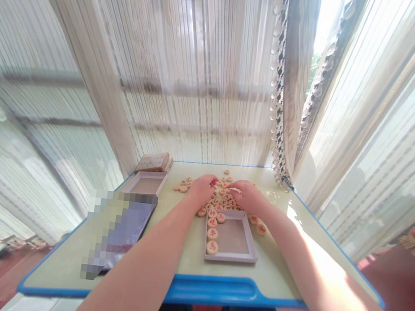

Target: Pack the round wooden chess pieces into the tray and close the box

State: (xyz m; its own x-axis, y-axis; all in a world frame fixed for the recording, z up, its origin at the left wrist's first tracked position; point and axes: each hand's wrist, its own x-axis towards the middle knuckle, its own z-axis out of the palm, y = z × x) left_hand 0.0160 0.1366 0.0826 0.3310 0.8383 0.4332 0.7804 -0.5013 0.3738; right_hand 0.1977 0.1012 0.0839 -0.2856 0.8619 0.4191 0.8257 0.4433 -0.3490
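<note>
Both my hands rest on a pile of round wooden chess pieces point(221, 197) at the middle of a pale green table point(276, 275) with a blue rim. My left hand point(202, 190) lies palm down on the pile's left side, fingers curled over pieces. My right hand point(247, 194) lies on the right side, fingers bent over pieces. Just in front of the hands sits a shallow grey box tray point(235, 239) with several pieces lined up along its left edge. What each hand grips under its fingers is hidden.
A second grey tray point(148, 184) lies at the back left, with a folded board point(152, 162) behind it. A blurred-out dark flat device point(122, 236) lies at the left. A few loose pieces point(183, 186) are scattered around. Sheer curtains point(202, 74) hang behind the table.
</note>
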